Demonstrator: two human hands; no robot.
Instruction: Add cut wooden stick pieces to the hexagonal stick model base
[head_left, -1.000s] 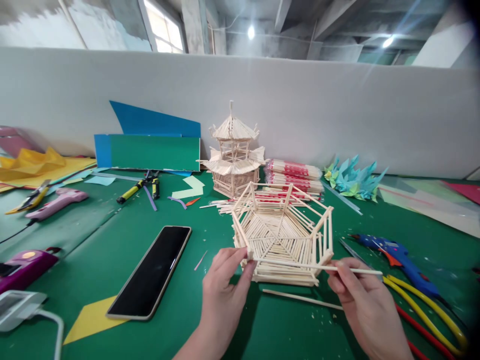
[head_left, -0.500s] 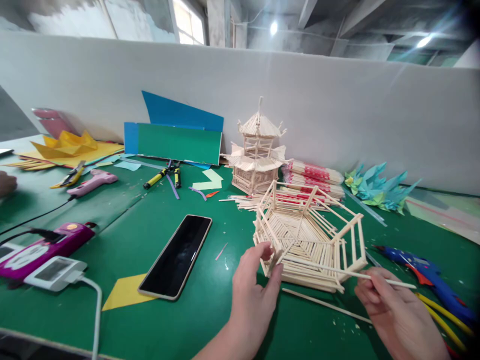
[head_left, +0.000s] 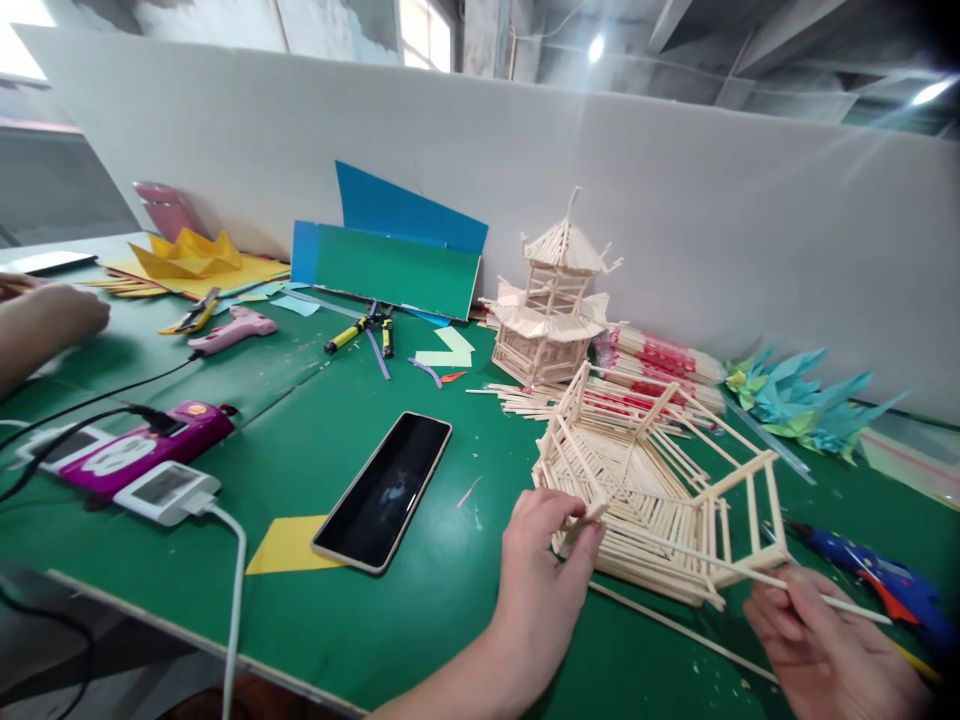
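A hexagonal frame of thin wooden sticks (head_left: 660, 480) sits on the green table (head_left: 315, 440) in front of me. My left hand (head_left: 544, 570) pinches its near left corner post. My right hand (head_left: 817, 640) is closed on a long thin wooden stick (head_left: 757, 577) that lies across the frame's front edge, its tip reaching towards my left fingers. Another loose stick (head_left: 675, 628) lies on the table just below the frame.
Behind the frame stand a finished stick pagoda (head_left: 555, 300), packs of sticks (head_left: 660, 360) and paper cranes (head_left: 802, 405). A black phone (head_left: 386, 488), yellow paper (head_left: 289, 545), purple and white devices (head_left: 135, 460), cutters (head_left: 367, 328), a pink glue gun (head_left: 229, 328), a blue glue gun (head_left: 870, 580). Another person's hand (head_left: 52, 315) at far left.
My view has swung left, so everything sits further right in the picture and another person's hand has come into sight. Both my hands keep their hold on the frame and the stick.
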